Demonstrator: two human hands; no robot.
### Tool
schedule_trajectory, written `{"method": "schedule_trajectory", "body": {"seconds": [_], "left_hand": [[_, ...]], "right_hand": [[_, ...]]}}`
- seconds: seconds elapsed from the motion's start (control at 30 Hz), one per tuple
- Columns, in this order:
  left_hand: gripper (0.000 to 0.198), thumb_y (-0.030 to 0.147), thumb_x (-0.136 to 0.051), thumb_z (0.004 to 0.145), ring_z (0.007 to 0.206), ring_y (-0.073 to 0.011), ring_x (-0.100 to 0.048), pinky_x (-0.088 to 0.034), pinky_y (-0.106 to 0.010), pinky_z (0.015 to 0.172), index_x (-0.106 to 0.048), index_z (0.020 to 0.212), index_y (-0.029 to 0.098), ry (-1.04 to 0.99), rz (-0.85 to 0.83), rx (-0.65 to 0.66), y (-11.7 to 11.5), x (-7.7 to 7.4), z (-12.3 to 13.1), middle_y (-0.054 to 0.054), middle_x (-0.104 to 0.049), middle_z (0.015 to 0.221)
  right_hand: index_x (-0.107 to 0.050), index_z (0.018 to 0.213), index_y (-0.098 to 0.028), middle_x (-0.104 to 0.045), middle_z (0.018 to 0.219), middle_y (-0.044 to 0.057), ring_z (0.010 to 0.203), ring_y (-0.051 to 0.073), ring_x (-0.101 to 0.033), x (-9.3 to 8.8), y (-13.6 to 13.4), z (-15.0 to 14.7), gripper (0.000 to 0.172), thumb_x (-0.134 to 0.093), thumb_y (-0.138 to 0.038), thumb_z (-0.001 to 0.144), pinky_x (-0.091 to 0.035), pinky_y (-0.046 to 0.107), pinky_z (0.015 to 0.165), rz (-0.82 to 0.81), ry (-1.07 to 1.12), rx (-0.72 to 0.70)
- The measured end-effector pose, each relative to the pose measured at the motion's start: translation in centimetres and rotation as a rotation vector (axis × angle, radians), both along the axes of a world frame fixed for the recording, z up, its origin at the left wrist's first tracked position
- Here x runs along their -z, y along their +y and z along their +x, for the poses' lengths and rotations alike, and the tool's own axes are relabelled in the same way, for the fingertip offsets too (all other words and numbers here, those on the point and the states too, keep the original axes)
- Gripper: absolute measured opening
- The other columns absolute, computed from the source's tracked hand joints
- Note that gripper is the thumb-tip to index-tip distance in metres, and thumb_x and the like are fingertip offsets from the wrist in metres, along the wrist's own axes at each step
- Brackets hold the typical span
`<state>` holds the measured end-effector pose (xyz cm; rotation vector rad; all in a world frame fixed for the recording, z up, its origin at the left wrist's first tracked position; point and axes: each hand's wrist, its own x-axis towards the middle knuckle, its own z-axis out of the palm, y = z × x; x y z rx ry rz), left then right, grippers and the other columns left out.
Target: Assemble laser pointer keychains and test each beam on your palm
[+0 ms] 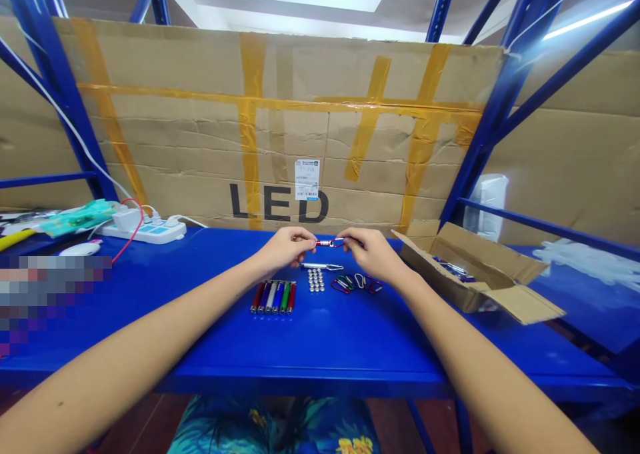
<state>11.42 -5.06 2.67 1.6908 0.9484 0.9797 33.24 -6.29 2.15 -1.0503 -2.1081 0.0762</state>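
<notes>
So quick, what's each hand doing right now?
Left hand: closed, pinching one end of a small red-and-silver tube.
Right hand: closed, pinching the tube's other end.

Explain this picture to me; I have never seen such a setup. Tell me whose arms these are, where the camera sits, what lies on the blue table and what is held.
No machine here: both bare arms belong to one person, and the single picture comes from a camera worn on that person's head, looking forward and down. The left hand and right hand pinch the ends of a small red and silver metal cylinder above the blue metal table. On it lie a row of coloured metal tubes, a cluster of small silver discs, a slim silver metal cylinder and coloured clip hooks. An open brown cardboard box stands at the right, a white power strip at the left.
</notes>
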Motion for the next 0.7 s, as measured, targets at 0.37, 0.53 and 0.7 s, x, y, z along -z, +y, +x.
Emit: {"method": "schedule_trajectory", "body": {"seconds": [0.37, 0.53, 0.7], "left_hand": [[0.018, 0.027, -0.069, 0.076, 0.054, -0.0105, -0.054, -0.043, -0.026, 0.054, -0.062, 0.087, 0.015, -0.017, 0.234, 0.119, -0.4, 1.0, 0.4, 0.0, -0.062, 0.066], [0.021, 0.029, -0.074, 0.073, 0.084, -0.0186, -0.062, -0.047, -0.034, 0.079, -0.067, 0.088, 0.015, -0.029, 0.298, 0.111, -0.5, 1.3, 0.7, -0.006, -0.069, 0.087], [0.05, 0.058, -0.058, 0.082, 0.098, -0.0248, -0.061, -0.046, -0.037, 0.085, -0.067, 0.103, 0.013, -0.386, 0.006, 0.157, 0.3, 1.1, 0.4, -0.014, -0.068, 0.106]], "right_hand": [[-0.061, 0.083, -0.016, -0.058, 0.063, 0.0, 0.052, 0.013, -0.056, 0.8, -0.2, -1.2, 0.03, -0.055, -0.045, 0.087, -0.047, 0.026, 0.049, -0.545, 0.221, -0.262], [-0.06, 0.075, -0.015, -0.066, 0.074, 0.004, 0.064, 0.014, -0.062, 1.0, 0.0, -1.4, 0.03, -0.055, -0.043, 0.086, -0.051, 0.028, 0.063, -0.581, 0.306, -0.33], [-0.052, 0.061, -0.017, -0.058, 0.057, 0.0, 0.05, 0.012, -0.056, 0.6, -0.3, -1.4, 0.03, -0.049, -0.035, 0.085, -0.048, 0.026, 0.053, -0.568, 0.338, -0.272]]}}
